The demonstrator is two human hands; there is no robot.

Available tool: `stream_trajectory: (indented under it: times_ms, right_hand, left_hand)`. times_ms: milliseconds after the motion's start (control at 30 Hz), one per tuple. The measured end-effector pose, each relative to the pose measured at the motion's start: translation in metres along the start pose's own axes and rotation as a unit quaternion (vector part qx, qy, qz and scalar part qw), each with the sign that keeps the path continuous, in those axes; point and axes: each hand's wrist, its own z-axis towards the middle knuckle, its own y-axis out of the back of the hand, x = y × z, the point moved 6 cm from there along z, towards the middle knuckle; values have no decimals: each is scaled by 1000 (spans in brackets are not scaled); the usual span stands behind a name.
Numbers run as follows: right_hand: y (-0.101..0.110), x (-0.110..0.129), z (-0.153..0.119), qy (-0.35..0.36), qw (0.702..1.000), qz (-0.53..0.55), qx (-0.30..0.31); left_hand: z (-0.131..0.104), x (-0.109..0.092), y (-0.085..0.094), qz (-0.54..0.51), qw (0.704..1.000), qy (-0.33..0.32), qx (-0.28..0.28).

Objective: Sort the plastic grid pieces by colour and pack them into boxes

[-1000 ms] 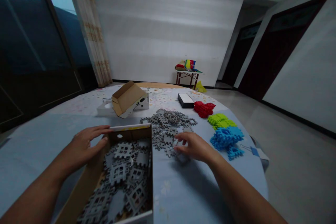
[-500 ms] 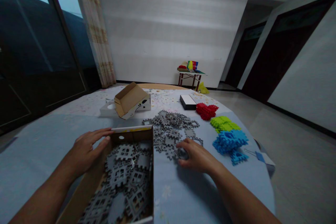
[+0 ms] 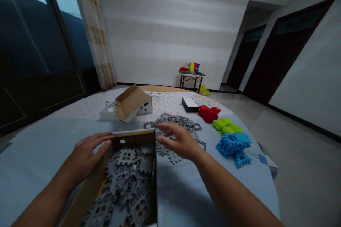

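Note:
A cardboard box (image 3: 89,193) full of grey interlocking plates (image 3: 126,156) stands at the near edge of the view. My left hand (image 3: 89,154) grips its far left corner, thumb along the inner side and fingers over the rim. Just right of the box's far right corner, my right hand (image 3: 178,140) hovers with thumb and fingers apart and nothing between them. Behind and beneath it, a loose pile of grey plates (image 3: 195,125) lies on the cloth. One grey piece in the box is blurred.
Red pieces (image 3: 209,113), green pieces (image 3: 227,126) and blue pieces (image 3: 233,144) lie along the table's right side. Beyond the box are an open carton (image 3: 133,101), a white tray (image 3: 108,112) and a black-sided box (image 3: 190,103).
My right hand has moved left from the pile's near right side to the box's corner, and its fingers have let go of a grey piece. A blurred piece now shows inside the box.

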Motion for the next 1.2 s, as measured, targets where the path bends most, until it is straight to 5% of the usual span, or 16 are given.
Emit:
stream_trajectory:
  times_ms: [100, 200, 367, 467, 933, 1200]
  right_hand:
    - [-2, -50, 1, -67, 987, -143, 10]
    - [-20, -80, 1, -99, 962, -240, 88]
    - [-52, -85, 4, -84, 932, -298, 190]
    - [-55, -86, -1, -79, 926, -306, 208]
    - [-9, -84, -42, -84, 916, -363, 150]
    - [21, -105, -38, -112, 947, -301, 3]
  left_hand:
    - [0, 0, -2, -53, 998, -1, 15]
    - [1, 3, -3, -68, 998, 5, 13]
    - [2, 10, -6, -97, 995, 6, -1]
    - [2, 11, -7, -103, 995, 4, 5]
    - [1, 8, -5, -115, 993, 11, -4]
    - [0, 7, -4, -119, 993, 20, -5]
